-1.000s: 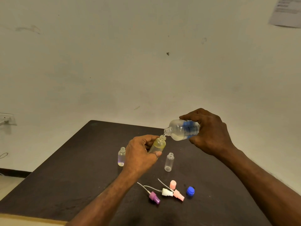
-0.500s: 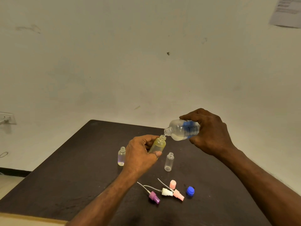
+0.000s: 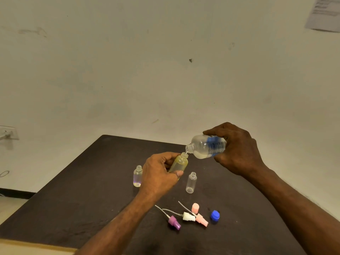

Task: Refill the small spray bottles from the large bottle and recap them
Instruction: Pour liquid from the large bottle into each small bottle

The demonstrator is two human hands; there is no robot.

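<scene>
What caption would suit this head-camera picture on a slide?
Right hand tips the large bottle into a small yellowish bottle held by the left hand.

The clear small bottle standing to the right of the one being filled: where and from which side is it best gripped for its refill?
Probably round its straight body, below the threaded neck, coming from the left side. The clear small bottle stands upright and uncapped, apart from its neighbours, so a side grip by the left hand would leave its mouth free for the large bottle.

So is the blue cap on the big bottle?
No, the round blue plastic cap lies on the dark table, while the large clear bottle's neck is open.
</scene>
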